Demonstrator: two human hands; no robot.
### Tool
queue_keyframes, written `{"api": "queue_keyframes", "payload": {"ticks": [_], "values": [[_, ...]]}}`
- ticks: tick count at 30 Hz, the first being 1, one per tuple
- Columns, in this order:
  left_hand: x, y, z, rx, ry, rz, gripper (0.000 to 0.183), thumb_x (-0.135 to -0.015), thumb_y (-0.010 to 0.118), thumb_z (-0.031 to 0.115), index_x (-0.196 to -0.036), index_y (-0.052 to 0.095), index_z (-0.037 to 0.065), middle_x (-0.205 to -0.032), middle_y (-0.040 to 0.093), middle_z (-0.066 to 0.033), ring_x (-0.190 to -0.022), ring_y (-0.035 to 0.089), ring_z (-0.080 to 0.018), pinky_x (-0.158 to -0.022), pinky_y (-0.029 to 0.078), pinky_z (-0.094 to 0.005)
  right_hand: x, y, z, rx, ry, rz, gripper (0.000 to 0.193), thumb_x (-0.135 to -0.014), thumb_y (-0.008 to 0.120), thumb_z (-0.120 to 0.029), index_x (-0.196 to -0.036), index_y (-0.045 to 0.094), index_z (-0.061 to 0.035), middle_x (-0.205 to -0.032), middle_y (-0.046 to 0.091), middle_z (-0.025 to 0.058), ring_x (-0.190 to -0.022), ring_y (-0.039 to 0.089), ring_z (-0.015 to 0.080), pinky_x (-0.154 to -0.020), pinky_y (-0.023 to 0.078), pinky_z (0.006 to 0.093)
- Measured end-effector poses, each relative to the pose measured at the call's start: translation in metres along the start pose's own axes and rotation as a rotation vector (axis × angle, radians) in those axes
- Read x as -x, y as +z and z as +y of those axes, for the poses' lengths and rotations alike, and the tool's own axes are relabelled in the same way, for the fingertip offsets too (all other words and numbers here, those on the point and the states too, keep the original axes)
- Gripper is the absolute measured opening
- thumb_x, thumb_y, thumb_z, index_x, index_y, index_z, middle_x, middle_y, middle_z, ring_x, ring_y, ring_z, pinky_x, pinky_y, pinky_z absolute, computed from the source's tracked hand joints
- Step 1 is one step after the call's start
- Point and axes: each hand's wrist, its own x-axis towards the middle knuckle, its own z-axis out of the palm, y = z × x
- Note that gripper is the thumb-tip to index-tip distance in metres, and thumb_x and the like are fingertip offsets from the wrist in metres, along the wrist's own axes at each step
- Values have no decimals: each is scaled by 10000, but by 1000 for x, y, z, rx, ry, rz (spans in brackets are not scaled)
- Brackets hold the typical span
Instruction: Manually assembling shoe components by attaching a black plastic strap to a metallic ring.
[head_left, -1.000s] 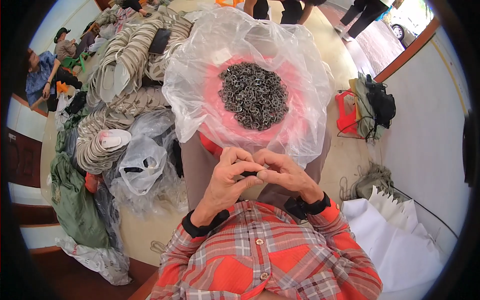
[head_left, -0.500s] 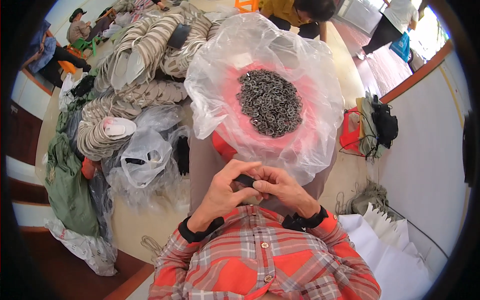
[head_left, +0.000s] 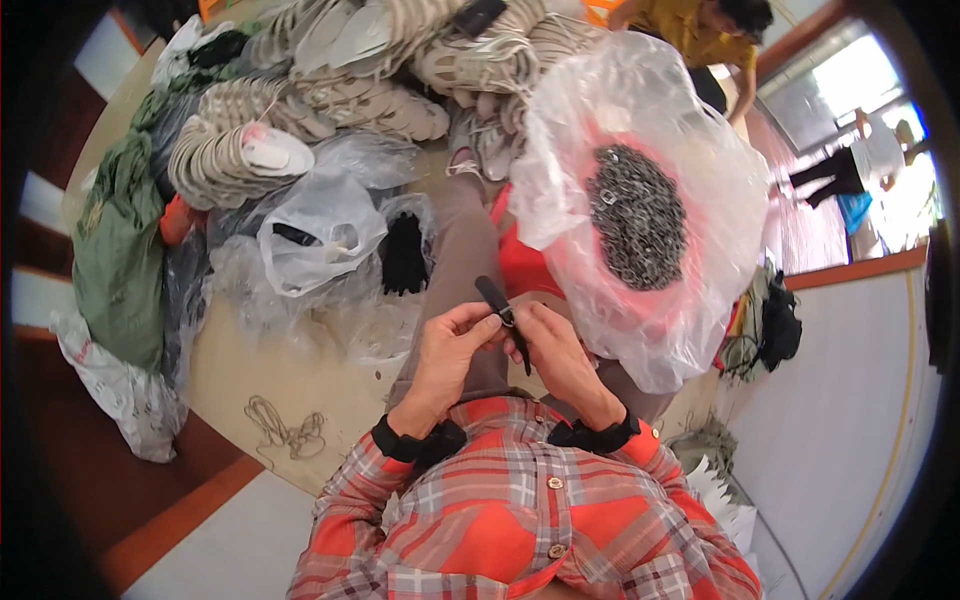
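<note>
Running from upper left down to lower right, the black strap (head_left: 502, 318) lies slantwise between the two hands, just above the person's lap, with a small metal ring (head_left: 508, 319) sitting about midway along it, right where the fingertips meet. Its upper end sticks out free beyond the left hand (head_left: 452, 352), whose thumb and forefinger are pinched shut on the strap from the left; the lower end disappears against the right hand (head_left: 556, 358), which is closed on it from the other side, so both hands touch it and neither is nearer. Just beyond the right hand, up and to the right, sits a clear plastic bag (head_left: 640, 215) lining a red basin, heaped with grey metal rings (head_left: 637, 215). Farther left, beige straps (head_left: 330, 95) lie piled among crumpled plastic bags (head_left: 310, 240).
</note>
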Motion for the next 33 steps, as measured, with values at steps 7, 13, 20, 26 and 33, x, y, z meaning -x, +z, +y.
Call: {"api": "queue_keyframes", "payload": {"ticks": [7, 13, 20, 26, 33], "values": [[-31, -46, -18, 304, 22, 198, 80, -829, 570, 76, -883, 568, 17, -757, 597, -49, -613, 546, -124, -581, 451, -244, -40, 21, 23, -59, 165, -45, 219, -861, 545, -89, -1028, 484, 39, -849, 610, 124, -695, 604, 153, -625, 505, 266], [-144, -191, -58, -432, -57, 477, 164, -774, 612, 126, -863, 567, -4, -737, 614, -87, -663, 615, -189, -554, 477, -321, -34, 13, 31, 144, 405, -256, 272, -866, 536, -104, -1085, 476, 46, -929, 606, 134, -819, 604, 166, -726, 496, 270], [-269, -257, -134, -1219, 131, 712, 240, -722, 576, 138, -910, 595, -10, -788, 613, -211, -797, 585, -390, -716, 456, -460, -41, -12, 28, 162, 444, -31, 237, -869, 509, -107, -1058, 515, 37, -897, 609, 110, -805, 581, 144, -708, 476, 247], [-249, -264, -150, -1385, 51, 721, 141, -749, 498, 99, -799, 601, 17, -805, 612, -192, -756, 577, -380, -677, 454, -453, -57, -6, 35, 187, 461, -71, 220, -867, 510, -92, -1039, 519, 44, -866, 616, 109, -781, 586, 146, -701, 479, 250], [-125, -253, -81, -793, 426, 1077, 132, -819, 526, 122, -859, 584, 11, -837, 546, -192, -834, 522, -345, -732, 418, -398, -55, -6, 40, 185, 455, -64, 211, -869, 497, -63, -1044, 510, 55, -860, 612, 121, -723, 579, 139, -671, 480, 259]]}}
